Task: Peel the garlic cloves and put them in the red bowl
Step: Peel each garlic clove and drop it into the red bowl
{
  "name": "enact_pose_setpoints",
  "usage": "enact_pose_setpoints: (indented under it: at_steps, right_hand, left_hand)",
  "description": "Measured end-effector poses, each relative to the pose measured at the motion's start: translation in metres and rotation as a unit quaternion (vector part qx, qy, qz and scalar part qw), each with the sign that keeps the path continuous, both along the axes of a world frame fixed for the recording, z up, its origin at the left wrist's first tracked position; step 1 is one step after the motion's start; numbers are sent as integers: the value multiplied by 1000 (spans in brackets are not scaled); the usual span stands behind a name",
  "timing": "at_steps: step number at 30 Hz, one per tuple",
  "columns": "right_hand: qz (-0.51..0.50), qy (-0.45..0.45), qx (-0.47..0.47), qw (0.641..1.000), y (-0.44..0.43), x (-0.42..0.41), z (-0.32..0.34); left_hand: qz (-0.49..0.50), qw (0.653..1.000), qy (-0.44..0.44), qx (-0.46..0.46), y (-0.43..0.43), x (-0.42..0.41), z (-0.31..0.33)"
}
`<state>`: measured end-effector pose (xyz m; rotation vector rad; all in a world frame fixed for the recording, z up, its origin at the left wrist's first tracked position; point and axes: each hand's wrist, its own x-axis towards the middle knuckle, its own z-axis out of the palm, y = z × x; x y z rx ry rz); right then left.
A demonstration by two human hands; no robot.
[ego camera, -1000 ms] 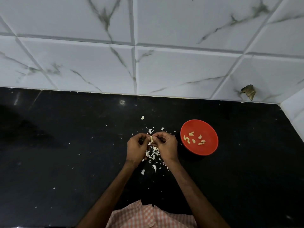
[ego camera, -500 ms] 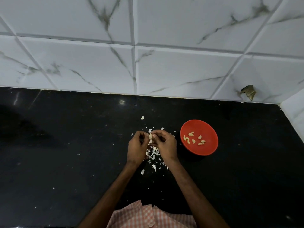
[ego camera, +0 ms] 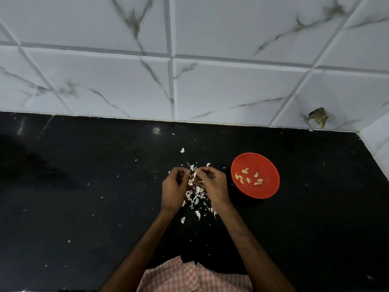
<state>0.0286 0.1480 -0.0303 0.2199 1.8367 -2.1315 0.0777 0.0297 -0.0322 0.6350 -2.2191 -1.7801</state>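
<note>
Pinched between left hand and right hand: one small pale garlic clove, beside round red plastic bowl — several peeled yellowish cloves inside; unpeeled stock not visible.

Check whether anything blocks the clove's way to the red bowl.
Nothing visible does. The clove, pinched between the left hand and right hand, is just left of the red bowl; only dark counter lies between the right hand and its rim.

Black countertop, white marbled wall tiles, checked shirt
</note>
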Motion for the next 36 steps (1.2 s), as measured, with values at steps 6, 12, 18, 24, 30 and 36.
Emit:
enact_pose_setpoints:
  at_steps: [6,12,18,24,30,36]
  right_hand:
    - [-4,19,-2,1000,2,2,0]
    - [26,74,63,995,4,2,-7]
    - [18,147,158,976,0,2,-5]
    - [-12,157,209,965,-9,3,-8]
    - [-46,123,188,973,-13,6,-10]
    - [-76,69,113,988,-15,11,-6]
  left_hand:
    - [-79,992,3,-96,-1,3,0]
    - [-66,991,-12,-120,-2,-1,-2]
    - [-6,1000,-10,-23,5,-4,-2]
    - [29,999,-11,10,10,-6,-4]
    - [53,998,-11,40,12,-8,-6]
    - [67,993,1,100,13,-8,-7]
